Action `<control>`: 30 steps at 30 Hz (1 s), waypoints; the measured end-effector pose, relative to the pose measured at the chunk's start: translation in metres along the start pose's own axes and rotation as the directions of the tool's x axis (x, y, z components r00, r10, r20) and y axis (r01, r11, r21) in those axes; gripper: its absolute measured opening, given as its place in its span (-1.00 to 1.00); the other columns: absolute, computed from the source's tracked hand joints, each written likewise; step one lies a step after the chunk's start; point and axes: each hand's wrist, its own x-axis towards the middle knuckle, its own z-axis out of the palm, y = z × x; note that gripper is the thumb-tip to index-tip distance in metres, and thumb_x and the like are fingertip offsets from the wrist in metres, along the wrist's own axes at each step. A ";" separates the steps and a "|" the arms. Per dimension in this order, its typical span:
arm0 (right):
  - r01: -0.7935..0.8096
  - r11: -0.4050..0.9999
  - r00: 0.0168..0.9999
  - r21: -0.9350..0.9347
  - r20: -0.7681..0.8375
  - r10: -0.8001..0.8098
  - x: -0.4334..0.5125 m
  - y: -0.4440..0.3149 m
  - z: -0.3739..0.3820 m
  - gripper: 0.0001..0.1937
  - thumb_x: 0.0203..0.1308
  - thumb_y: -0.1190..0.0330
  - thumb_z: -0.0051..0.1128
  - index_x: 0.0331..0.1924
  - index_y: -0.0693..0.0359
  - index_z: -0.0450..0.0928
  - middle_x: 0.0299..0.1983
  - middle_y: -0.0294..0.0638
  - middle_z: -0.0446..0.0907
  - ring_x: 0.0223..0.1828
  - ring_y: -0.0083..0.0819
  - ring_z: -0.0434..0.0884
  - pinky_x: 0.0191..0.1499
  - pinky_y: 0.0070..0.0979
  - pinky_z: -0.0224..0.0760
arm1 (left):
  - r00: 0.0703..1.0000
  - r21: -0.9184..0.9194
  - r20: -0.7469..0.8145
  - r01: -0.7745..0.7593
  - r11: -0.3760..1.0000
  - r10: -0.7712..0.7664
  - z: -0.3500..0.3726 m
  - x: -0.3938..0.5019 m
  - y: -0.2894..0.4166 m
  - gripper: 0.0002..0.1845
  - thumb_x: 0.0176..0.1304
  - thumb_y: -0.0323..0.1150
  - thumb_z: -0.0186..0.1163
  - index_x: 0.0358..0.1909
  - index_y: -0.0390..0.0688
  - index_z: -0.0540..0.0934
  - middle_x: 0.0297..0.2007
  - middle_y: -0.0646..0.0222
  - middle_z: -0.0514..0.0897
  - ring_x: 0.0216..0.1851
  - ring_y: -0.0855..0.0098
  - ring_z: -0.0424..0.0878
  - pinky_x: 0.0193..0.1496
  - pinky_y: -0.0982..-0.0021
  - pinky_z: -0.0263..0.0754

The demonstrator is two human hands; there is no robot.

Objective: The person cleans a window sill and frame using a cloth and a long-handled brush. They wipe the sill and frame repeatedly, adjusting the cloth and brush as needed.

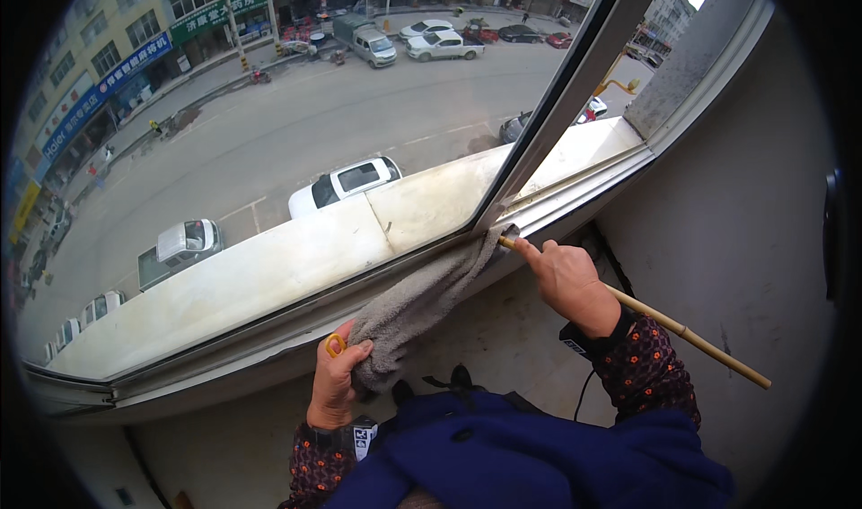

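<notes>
My left hand [333, 382] grips the near end of a grey terry cloth [424, 293]. A yellow plastic loop [328, 346] shows between its thumb and fingers; what it belongs to is hidden. The cloth stretches up and right to the foot of the sliding window's frame upright [564, 98]. My right hand [571, 283] holds a thin bamboo stick [700, 341], index finger extended along it. The stick's tip meets the cloth's far end at the window track [582, 192]. Its other end sticks out behind my right wrist.
A stained outer ledge [283, 273] runs beyond the glass, above a street [269, 139] with parked vehicles and shopfronts. Right of the upright, the window is open to the outside. A pale wall [727, 192] stands at right. Below me are dark shoes [461, 376] and a black cord [583, 396].
</notes>
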 end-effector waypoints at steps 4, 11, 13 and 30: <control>-0.042 0.999 0.995 0.032 -0.084 0.044 -0.005 0.000 0.016 -0.47 0.24 0.50 0.08 0.33 0.03 0.49 -0.38 -0.15 0.53 -0.40 -0.18 0.65 -0.38 -0.24 0.49 | 0.993 0.185 0.098 0.046 0.982 -0.065 -0.008 0.001 -0.004 -0.43 0.09 -0.48 0.16 0.20 -0.49 0.57 0.00 0.23 0.75 -0.02 0.43 0.68 0.14 0.47 0.50; -0.042 0.998 0.983 -0.055 -0.181 0.032 0.001 0.012 0.011 -0.58 0.23 0.48 0.10 0.20 0.09 0.58 -0.39 -0.16 0.56 -0.43 -0.19 0.65 -0.40 -0.25 0.50 | 0.915 0.400 0.257 0.192 0.896 -0.310 0.009 0.007 -0.004 -0.48 0.24 -0.57 0.28 0.27 -0.40 0.56 -0.04 0.40 0.71 -0.08 0.60 0.61 0.05 0.55 0.49; 0.019 0.999 0.993 -0.026 -0.114 -0.022 0.003 0.010 0.010 -0.61 0.23 0.46 0.11 0.17 0.12 0.58 -0.40 -0.17 0.56 -0.45 -0.20 0.65 -0.42 -0.25 0.50 | 0.883 0.377 0.365 0.151 0.914 -0.297 0.015 0.003 -0.003 -0.49 0.19 -0.54 0.29 0.23 -0.42 0.59 -0.07 0.39 0.73 -0.12 0.59 0.62 0.01 0.55 0.50; 0.003 0.999 0.997 0.043 -0.076 0.000 0.003 -0.027 0.026 -0.66 0.36 0.33 0.17 0.19 0.08 0.55 -0.45 -0.16 0.58 -0.47 -0.15 0.65 -0.41 -0.21 0.50 | 0.950 0.447 0.183 0.148 0.882 -0.252 0.005 -0.034 0.002 -0.52 0.16 -0.55 0.28 0.17 -0.43 0.63 -0.15 0.39 0.74 -0.21 0.60 0.62 -0.08 0.58 0.48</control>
